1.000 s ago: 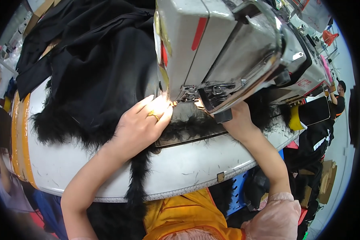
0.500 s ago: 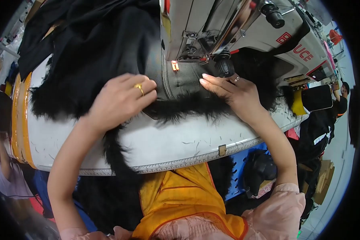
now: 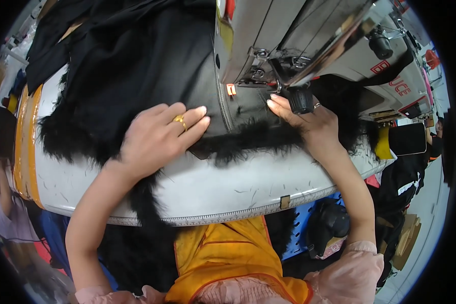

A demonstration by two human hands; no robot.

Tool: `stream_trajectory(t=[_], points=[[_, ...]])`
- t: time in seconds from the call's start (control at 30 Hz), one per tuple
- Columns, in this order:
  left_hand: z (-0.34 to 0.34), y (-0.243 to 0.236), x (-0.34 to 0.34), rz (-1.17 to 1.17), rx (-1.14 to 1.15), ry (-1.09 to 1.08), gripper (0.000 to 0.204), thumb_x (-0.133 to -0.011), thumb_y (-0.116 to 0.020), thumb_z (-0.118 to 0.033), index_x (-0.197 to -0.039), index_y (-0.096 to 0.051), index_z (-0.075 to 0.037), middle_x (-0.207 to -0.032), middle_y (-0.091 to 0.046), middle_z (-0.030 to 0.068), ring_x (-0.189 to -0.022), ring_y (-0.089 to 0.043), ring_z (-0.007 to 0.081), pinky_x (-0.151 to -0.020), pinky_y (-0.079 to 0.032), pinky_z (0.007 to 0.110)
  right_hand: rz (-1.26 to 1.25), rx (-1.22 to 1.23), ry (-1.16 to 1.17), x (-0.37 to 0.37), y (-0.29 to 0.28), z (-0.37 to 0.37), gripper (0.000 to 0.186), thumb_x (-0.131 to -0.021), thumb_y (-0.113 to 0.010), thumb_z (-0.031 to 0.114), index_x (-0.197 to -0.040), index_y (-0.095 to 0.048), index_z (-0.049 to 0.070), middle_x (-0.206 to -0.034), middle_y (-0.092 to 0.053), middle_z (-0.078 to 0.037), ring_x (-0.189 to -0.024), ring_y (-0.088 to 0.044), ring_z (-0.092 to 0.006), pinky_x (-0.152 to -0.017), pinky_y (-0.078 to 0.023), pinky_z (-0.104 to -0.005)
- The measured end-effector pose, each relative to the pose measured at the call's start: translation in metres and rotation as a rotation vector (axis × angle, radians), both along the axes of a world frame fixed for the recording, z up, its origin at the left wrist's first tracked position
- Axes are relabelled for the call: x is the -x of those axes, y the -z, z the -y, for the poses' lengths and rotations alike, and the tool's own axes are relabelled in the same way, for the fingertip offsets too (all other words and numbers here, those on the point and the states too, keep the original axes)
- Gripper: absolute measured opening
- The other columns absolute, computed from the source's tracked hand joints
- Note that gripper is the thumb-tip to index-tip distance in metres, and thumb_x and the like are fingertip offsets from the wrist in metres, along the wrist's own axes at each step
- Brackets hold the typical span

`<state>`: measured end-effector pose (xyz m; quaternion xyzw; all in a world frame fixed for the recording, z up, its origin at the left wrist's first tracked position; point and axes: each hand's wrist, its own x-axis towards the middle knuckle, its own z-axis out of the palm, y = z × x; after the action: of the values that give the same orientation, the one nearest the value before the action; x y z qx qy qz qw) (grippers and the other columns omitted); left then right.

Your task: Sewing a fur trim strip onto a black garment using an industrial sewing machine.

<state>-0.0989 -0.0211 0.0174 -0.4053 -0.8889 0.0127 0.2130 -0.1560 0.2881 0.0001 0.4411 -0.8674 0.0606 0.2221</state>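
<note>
A black garment [image 3: 157, 66] with shaggy fur trim [image 3: 258, 133] lies across the white table under the sewing machine [image 3: 289, 30]. A stitched seam [image 3: 225, 109] runs down its smooth part, left of the lit needle area. My left hand [image 3: 159, 133], with a gold ring, rests on the garment left of the seam, its fingers stretched out and slightly apart. My right hand [image 3: 311, 121] lies on the fabric right of the presser area, fingers extended flat; a black machine knob [image 3: 301, 100] partly covers it. Whatever lies under both palms is hidden.
A measuring tape strip [image 3: 228, 217] runs along the front edge of the white table [image 3: 207, 187]. A strip of black fur [image 3: 149, 202] hangs over that edge. A dark phone-like slab [image 3: 410, 139] sits at the right end. A blue crate [image 3: 296, 228] stands below. Another person [image 3: 12, 207] is at far left.
My left fingers have straightened from a curled pose and lie flatter on the garment. My right hand keeps its place by the knob. The whole view has shifted slightly.
</note>
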Motion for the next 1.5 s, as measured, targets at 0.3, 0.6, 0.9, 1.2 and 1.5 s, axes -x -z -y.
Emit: stream_trajectory(t=[0.3,0.6,0.9,1.2,1.5], points=[[-0.016,0.015,0.032,-0.094,-0.164,0.069,0.035,-0.064,-0.062,-0.012,-0.098,-0.070,-0.006,-0.091,-0.065,-0.0019,-0.084,-0.055,0.0137,-0.065,-0.045,0.024,-0.110,0.090,0.089,0.018,-0.012,-0.016,0.045,-0.070,-0.061,0.004,-0.110,-0.070,0.021,-0.110,-0.069,0.006,-0.074,-0.059,-0.0170,-0.064,-0.054,-0.0239],[-0.016,0.015,0.040,-0.123,-0.160,0.021,0.033,-0.066,-0.063,-0.012,-0.097,-0.071,-0.009,-0.073,-0.060,-0.0028,-0.083,-0.054,0.0123,-0.066,-0.044,0.024,-0.080,0.144,0.094,0.016,-0.011,-0.012,0.050,-0.067,-0.060,0.001,-0.113,-0.070,0.018,-0.109,-0.069,0.002,-0.074,-0.057,-0.0188,-0.066,-0.054,-0.0245],[-0.024,0.015,0.026,-0.121,-0.006,-0.105,0.028,-0.069,-0.063,-0.012,-0.096,-0.071,-0.009,-0.065,-0.055,-0.0033,-0.086,-0.052,0.0146,-0.069,-0.043,0.026,-0.079,0.098,0.088,0.014,-0.007,-0.012,0.051,-0.068,-0.060,-0.003,-0.115,-0.068,0.017,-0.113,-0.068,0.004,-0.077,-0.058,-0.0208,-0.069,-0.054,-0.0258],[0.000,0.002,0.008,0.004,-0.191,-0.035,0.017,-0.078,-0.058,-0.008,-0.094,-0.060,-0.007,-0.107,-0.064,0.0044,-0.107,-0.060,0.0187,-0.107,-0.040,0.041,0.021,0.151,0.063,0.019,-0.012,-0.010,0.057,-0.065,-0.060,-0.004,-0.117,-0.067,0.019,-0.115,-0.067,0.003,-0.081,-0.060,-0.0230,-0.072,-0.055,-0.0270],[-0.006,0.008,0.001,0.020,-0.210,0.142,0.017,-0.075,-0.059,-0.007,-0.092,-0.061,-0.005,-0.095,-0.063,0.0024,-0.099,-0.063,0.0167,-0.105,-0.044,0.039,0.105,-0.322,0.121,-0.029,-0.051,-0.029,0.055,-0.068,-0.058,-0.002,-0.120,-0.066,0.015,-0.124,-0.063,-0.001,-0.111,-0.056,-0.0211,-0.086,-0.049,-0.0294]])
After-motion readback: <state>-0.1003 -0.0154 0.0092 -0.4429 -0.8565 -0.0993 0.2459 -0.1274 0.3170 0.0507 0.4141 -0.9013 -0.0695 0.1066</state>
